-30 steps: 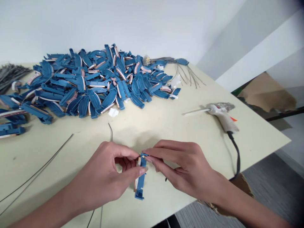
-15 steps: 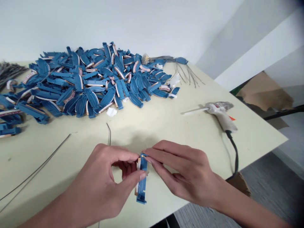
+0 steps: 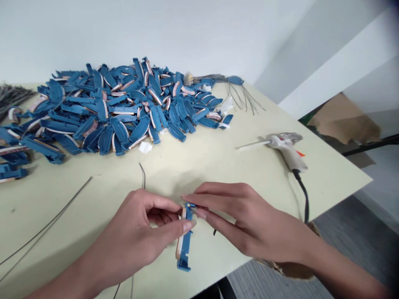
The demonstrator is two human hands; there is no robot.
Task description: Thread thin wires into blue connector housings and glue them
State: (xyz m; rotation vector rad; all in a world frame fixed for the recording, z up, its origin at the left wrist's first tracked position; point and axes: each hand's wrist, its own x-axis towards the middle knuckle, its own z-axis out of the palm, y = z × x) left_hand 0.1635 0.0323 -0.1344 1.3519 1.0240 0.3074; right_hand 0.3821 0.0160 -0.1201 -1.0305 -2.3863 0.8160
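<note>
While both hands [image 3: 146, 232] [image 3: 243, 218] grip a blue piece [image 3: 186, 245], a white wall [image 3: 193, 33] backs the pale table [image 3: 199, 158].

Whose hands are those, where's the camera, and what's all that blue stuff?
There's no robot here: these are a person's own bare hands. The camera sits on their head, looking forward and down.

The left hand holds a small blue piece with a pale strip along its side. The right hand has its fingertips at the far end; whether they grip it, I can't tell.

On the pale table lie a big pile of blue pieces, some white scraps and a glue gun with a black cord.
</note>
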